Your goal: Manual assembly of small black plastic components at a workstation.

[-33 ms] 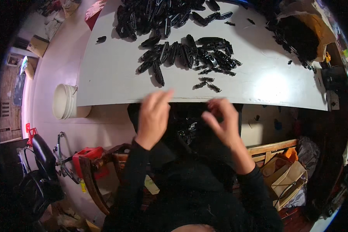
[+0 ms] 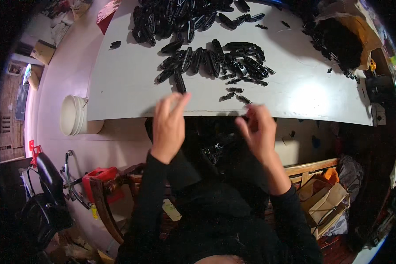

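Note:
My left hand (image 2: 168,131) is over the table's front edge. Its fingers are stretched out and slightly apart, with the tips at the near end of a long black plastic piece (image 2: 179,80). I cannot tell whether they touch it. My right hand (image 2: 260,132) is at the same edge, thumb apart from its bent, slightly blurred fingers. Nothing shows in its grasp, and it is nearest a small black clip-like part (image 2: 243,99). Beyond the hands lies a group of long black pieces (image 2: 211,64), with several small parts (image 2: 226,96) to its right. More small black parts (image 2: 213,152) rest on my dark lap.
A large heap of black pieces (image 2: 169,20) covers the far side of the white table (image 2: 132,97). At the far right, an opened bag (image 2: 368,39) spills small black parts. A white bucket (image 2: 72,115) stands left of the table, and a wooden chair (image 2: 102,207) is beside me.
Both hands have moved slightly: the left a little left and forward toward the long black piece, the right a little right and forward toward the small parts.

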{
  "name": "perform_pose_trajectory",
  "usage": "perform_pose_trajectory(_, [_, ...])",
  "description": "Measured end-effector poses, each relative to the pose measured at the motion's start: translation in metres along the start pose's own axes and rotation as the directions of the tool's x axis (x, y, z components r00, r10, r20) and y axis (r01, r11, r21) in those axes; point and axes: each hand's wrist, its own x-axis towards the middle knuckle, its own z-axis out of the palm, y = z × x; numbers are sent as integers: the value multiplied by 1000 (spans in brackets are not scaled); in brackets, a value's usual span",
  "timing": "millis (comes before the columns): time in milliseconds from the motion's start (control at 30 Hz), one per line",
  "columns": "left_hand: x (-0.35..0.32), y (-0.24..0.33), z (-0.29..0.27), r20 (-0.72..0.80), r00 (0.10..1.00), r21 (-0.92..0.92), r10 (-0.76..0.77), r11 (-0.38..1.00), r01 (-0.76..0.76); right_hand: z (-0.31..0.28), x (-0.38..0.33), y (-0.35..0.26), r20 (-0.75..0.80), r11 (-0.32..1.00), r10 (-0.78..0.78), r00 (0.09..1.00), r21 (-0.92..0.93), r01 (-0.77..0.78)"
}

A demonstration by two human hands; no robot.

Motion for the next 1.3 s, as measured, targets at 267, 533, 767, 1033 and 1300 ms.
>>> perform_pose_trajectory(267, [42, -32, 4, 49, 992, 191, 118, 974, -125, -8, 49, 31, -73, 918, -146, 987, -381, 108])
perform_pose_trajectory(533, [18, 8, 6, 24, 979, -511, -204, 839, 187, -26, 57, 40, -212, 983, 178, 961, -6, -183])
perform_pose_trajectory(767, [12, 40, 16, 353, 880, -875, -319, 219, 431, -10, 58, 28, -31, 988, 108, 994, -104, -111])
perform_pose_trajectory(1033, [3, 48, 17, 405, 873, -844, -273, 256, 472, 9, 16, -32, 457, 521, 174, 873, 709, -475])
perform_pose_trajectory(1300, [5, 47, 22, 269, 952, -819, -145, 487, 305, 7, 11, -33, 386, 814, 3, 922, 534, -227])
